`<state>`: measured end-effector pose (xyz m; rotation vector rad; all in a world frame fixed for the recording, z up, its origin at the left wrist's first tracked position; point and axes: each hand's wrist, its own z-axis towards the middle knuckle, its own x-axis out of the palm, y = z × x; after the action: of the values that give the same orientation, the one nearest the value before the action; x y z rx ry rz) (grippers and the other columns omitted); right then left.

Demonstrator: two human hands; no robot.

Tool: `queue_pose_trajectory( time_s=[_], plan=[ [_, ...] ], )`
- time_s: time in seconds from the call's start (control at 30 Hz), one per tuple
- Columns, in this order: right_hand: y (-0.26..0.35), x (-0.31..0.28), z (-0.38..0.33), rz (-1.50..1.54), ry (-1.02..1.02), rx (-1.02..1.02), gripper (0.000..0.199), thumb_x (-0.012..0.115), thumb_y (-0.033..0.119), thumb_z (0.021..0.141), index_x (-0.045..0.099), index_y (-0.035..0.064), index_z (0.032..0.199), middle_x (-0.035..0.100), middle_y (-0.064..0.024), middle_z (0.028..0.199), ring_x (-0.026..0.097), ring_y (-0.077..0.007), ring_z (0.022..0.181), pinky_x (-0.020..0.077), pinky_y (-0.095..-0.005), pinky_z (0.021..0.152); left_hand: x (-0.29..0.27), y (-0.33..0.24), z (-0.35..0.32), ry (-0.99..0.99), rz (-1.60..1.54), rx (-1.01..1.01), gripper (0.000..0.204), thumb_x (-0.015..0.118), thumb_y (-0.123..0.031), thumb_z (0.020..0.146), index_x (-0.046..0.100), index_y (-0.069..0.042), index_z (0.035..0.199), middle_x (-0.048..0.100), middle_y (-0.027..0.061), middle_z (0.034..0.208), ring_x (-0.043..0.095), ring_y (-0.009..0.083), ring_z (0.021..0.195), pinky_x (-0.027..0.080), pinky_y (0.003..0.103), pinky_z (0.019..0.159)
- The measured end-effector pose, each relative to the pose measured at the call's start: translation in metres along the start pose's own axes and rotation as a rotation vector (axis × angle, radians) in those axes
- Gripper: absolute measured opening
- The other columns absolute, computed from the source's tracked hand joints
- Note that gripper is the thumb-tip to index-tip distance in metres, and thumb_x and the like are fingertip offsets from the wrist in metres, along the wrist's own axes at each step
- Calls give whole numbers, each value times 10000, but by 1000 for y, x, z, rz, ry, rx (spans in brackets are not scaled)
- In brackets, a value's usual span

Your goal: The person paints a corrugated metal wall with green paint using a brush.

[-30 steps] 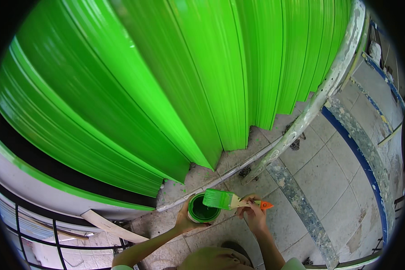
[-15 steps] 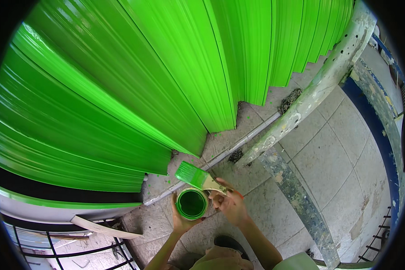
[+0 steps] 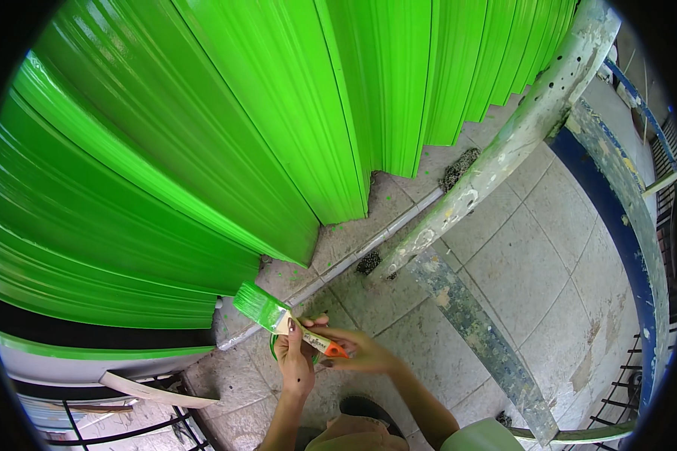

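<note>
The right hand (image 3: 357,352) is closed around the orange-tipped handle of a paintbrush (image 3: 278,319), fingers wrapped over it and the handle's end poking out between them. The brush's wide bristles, loaded with green paint, point up and to the left, just above the tiled floor (image 3: 519,270) near the bottom edge of the green folding shutter (image 3: 226,150). The left hand (image 3: 295,362) is curled around a small green paint can (image 3: 273,347) that it mostly hides; only a sliver of its rim shows. The thumb lies up against the brush's ferrule. Both hands meet just beside the floor track (image 3: 353,259) under the shutter.
</note>
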<state>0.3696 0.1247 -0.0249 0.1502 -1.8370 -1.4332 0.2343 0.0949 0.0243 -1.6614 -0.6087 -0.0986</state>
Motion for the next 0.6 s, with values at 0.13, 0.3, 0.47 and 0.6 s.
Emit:
queue_pose_trajectory(
  time_s=[0.13,0.3,0.47,0.6],
  plan=[
    [-8,-135,-12,-292,-265,-149,394,643,124,801,610,91,1193,662,-53,960,596,-133,797,485,-289,694,-16,-4,-6,50,81,-25,255,446,-258,983,561,-35,934,659,176,979,636,213,887,479,362,857],
    [2,-253,39,-1185,-1291,-311,303,611,168,785,630,28,1053,574,-136,1145,476,-335,1108,358,-450,949,-47,-17,-19,19,151,-103,266,427,-243,988,557,-33,887,660,170,961,635,231,910,443,383,920],
    [-27,-333,83,-1181,-1471,-480,390,623,196,778,600,28,1129,486,-168,1281,319,-389,1253,298,-519,988,-60,-26,-32,74,296,-214,248,423,-209,979,550,-29,867,659,172,958,624,242,940,442,389,910],
    [-24,-394,24,-1384,-1492,-409,392,637,190,768,594,11,1115,521,-185,1243,400,-381,1209,332,-491,967,-48,-13,-33,219,285,-267,250,433,-221,976,553,-29,870,657,181,990,608,250,973,418,406,930]
  ],
)
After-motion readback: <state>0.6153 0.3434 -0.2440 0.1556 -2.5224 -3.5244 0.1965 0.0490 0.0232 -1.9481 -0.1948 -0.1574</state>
